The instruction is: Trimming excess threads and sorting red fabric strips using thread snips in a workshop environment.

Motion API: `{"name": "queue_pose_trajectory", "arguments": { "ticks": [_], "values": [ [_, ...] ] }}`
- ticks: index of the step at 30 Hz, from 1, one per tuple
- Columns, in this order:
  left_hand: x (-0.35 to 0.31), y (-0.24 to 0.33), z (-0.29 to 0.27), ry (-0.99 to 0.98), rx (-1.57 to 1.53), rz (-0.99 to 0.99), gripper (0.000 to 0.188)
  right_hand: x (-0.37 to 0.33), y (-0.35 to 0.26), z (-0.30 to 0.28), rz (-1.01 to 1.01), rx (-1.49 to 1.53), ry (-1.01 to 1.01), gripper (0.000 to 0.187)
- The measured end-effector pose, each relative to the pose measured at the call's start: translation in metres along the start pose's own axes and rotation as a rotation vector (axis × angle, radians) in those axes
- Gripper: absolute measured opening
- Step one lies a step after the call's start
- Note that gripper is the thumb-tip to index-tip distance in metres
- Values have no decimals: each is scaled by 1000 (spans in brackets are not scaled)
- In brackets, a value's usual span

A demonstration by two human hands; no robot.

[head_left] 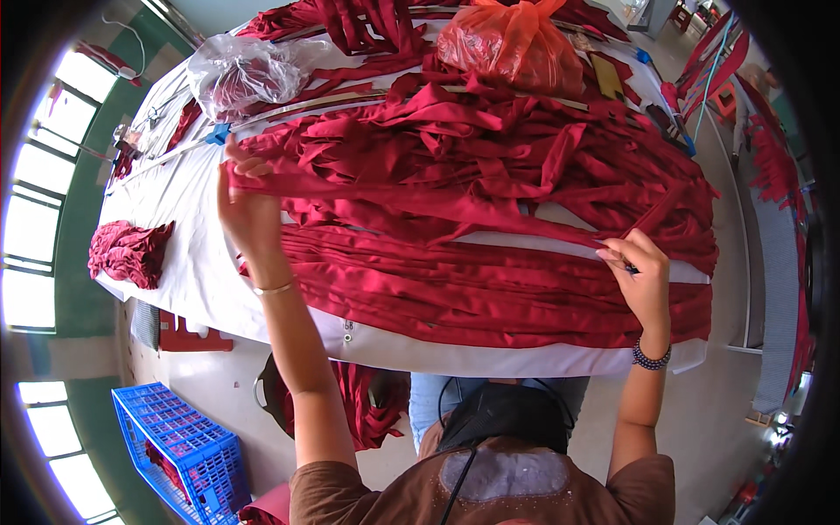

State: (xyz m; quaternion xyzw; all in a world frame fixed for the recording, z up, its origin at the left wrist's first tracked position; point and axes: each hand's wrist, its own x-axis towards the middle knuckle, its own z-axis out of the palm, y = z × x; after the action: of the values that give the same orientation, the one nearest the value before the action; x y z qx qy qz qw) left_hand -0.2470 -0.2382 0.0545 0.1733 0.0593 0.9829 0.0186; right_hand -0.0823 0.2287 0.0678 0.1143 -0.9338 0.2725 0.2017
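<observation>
A long dark red fabric strip is stretched between my two hands across the table. My left hand is closed on its left end, fingers pointing toward the far side. The strip's right part is pinched in the fingertips of my right hand, which is nearer to me. A small dark object shows in the right palm, too hidden to name. Beyond the stretched strip lies a loose, tangled heap of red strips. Closer to me, more red strips lie side by side in a long flat bundle.
The table has a white cover. A bundle of red fabric sits at its left. A clear plastic bag and an orange bag stand at the back. A blue crate is on the floor, lower left.
</observation>
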Motion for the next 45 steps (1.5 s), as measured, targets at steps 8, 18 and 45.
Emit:
{"name": "queue_pose_trajectory", "arguments": {
  "ticks": [8,18,45],
  "values": [
    [-62,58,67,10,252,83,29,-1,5,-28,46,-38,178,19],
    [-271,119,35,492,197,256,25,-51,17,-48,81,241,-291,28],
    [-172,-194,31,-95,2391,319,34,27,-46,81,34,96,-371,41]
  ]
}}
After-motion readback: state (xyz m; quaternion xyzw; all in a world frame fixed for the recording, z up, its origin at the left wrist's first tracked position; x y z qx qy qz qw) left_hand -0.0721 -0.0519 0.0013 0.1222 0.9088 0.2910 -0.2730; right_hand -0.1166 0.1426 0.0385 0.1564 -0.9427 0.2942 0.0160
